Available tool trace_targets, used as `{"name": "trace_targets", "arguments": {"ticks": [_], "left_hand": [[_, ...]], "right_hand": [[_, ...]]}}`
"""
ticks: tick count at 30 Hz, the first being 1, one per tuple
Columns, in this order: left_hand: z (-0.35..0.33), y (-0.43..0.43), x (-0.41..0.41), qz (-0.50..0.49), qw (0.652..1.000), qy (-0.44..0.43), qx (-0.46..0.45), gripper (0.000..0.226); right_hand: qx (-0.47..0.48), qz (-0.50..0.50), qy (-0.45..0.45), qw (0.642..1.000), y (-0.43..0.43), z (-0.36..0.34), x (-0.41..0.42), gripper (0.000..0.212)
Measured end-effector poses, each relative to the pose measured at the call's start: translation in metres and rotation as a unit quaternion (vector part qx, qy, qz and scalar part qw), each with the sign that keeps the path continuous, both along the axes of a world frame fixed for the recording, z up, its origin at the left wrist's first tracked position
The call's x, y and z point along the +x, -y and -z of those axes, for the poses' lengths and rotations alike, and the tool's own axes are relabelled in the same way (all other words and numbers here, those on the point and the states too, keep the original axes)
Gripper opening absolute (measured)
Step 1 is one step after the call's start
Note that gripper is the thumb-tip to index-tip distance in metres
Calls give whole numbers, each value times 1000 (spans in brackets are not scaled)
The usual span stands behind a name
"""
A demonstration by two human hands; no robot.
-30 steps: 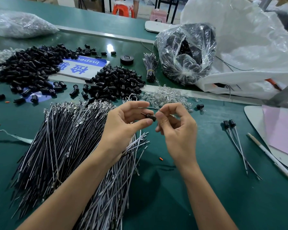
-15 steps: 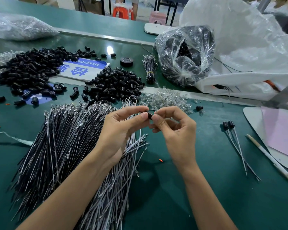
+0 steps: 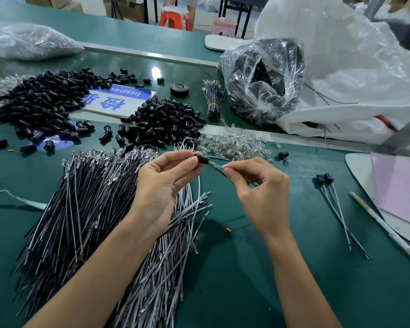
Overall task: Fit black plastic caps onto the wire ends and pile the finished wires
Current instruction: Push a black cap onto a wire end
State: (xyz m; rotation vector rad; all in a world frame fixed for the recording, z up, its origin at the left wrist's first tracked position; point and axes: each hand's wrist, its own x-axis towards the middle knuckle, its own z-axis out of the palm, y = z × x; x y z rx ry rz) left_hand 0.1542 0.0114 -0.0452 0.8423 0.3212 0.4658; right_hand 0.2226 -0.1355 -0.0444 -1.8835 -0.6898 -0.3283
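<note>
The left hand point(image 3: 161, 185) pinches a small black plastic cap point(image 3: 202, 159) between thumb and forefinger, its other fingers loosely curled above the big heap of loose black and grey wires point(image 3: 85, 209) that fans out under the left forearm. The right hand point(image 3: 260, 192), just beside it, grips a thin wire point(image 3: 217, 168) between thumb and fingertip; the wire's end runs into the cap, both held in the air above the green surface point(image 3: 246, 280). Bare green lies between and to the right of the forearms, with one tiny orange scrap point(image 3: 228, 230) on it. Well to the right lie two finished wires with black caps point(image 3: 336, 204), then a white pencil-like stick point(image 3: 384, 228) beside a white board carrying a pink sheet point(image 3: 402, 185). Beyond the hands sit a heap of clear glassy parts point(image 3: 234, 144) and a mound of loose black caps point(image 3: 166, 119), with a larger mound point(image 3: 40, 100) to the far left overlapping a blue-and-white sign point(image 3: 118, 100). Farther back stand a tied wire bundle point(image 3: 212, 100), a black tape roll point(image 3: 179, 88), a clear plastic bag of black parts point(image 3: 263, 79) and a big white sack point(image 3: 353, 67)
</note>
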Motion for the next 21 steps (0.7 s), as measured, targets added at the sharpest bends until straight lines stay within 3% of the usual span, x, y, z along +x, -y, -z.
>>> {"name": "trace_targets", "arguments": {"ticks": [15, 21], "left_hand": [[-1, 7, -2, 25, 999, -3, 43, 16], [-2, 6, -2, 32, 998, -10, 52, 25]], "right_hand": [[21, -15, 6, 1000, -4, 1, -4, 9], [57, -46, -51, 996, -4, 1, -4, 17]]}}
